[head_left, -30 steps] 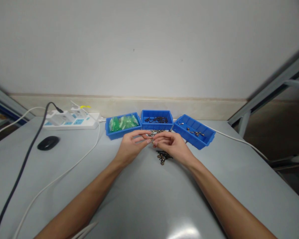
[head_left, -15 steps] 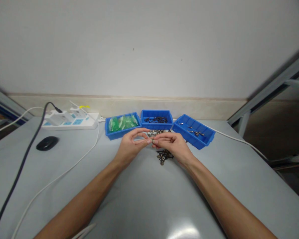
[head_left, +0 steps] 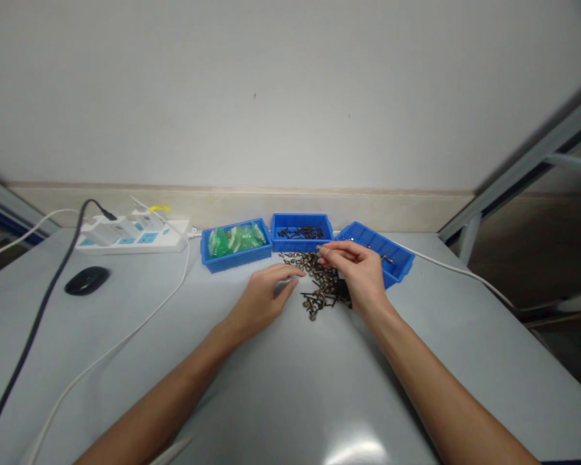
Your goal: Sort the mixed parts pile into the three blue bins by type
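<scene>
Right hand [head_left: 356,271] over screw pile [head_left: 319,284], three blue bins [head_left: 300,240] just behind.

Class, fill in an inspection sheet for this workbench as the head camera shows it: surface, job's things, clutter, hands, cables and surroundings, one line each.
Surface: grey table, glossy, with a glare patch near the front edge.
Job's things: pile of small dark metal parts loose on the table; three blue bins behind it, the left bin with green pieces, the middle bin and the right bin with dark parts.
Clutter: black mouse.
Hands: left hand rests beside the pile, grip not closed on anything visible; right hand pinches a small part above the pile.
Cables: power strip with plugs; black cable and white cable cross the table.
Surroundings: plain wall; metal frame at right.
</scene>
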`<act>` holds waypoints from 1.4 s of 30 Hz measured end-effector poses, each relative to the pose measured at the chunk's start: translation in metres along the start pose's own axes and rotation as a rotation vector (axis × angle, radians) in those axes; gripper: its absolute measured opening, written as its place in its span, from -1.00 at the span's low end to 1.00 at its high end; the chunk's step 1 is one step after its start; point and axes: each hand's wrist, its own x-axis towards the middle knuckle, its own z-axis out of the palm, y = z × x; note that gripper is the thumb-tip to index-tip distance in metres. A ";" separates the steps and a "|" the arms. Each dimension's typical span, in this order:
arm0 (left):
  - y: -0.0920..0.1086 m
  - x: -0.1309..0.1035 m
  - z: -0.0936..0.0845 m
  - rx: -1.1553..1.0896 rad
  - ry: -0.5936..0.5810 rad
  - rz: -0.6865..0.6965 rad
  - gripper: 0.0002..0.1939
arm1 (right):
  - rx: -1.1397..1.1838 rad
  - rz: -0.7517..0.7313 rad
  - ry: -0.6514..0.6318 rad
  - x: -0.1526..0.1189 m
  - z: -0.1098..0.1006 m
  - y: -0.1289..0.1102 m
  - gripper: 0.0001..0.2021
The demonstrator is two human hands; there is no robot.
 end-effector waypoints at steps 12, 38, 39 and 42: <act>-0.007 0.002 0.015 0.573 -0.380 0.254 -0.37 | 0.170 -0.083 0.316 0.008 -0.002 0.002 -0.66; 0.003 0.004 -0.007 0.058 0.181 -0.058 -0.88 | -0.588 -0.273 0.129 0.002 -0.012 0.000 -0.70; 0.004 0.004 -0.007 0.043 0.200 -0.060 -0.88 | -0.567 -0.291 0.122 0.001 -0.010 0.001 -0.70; 0.005 0.004 -0.008 0.043 0.235 -0.053 -0.89 | -0.466 -0.241 -0.044 -0.004 -0.004 0.000 -0.74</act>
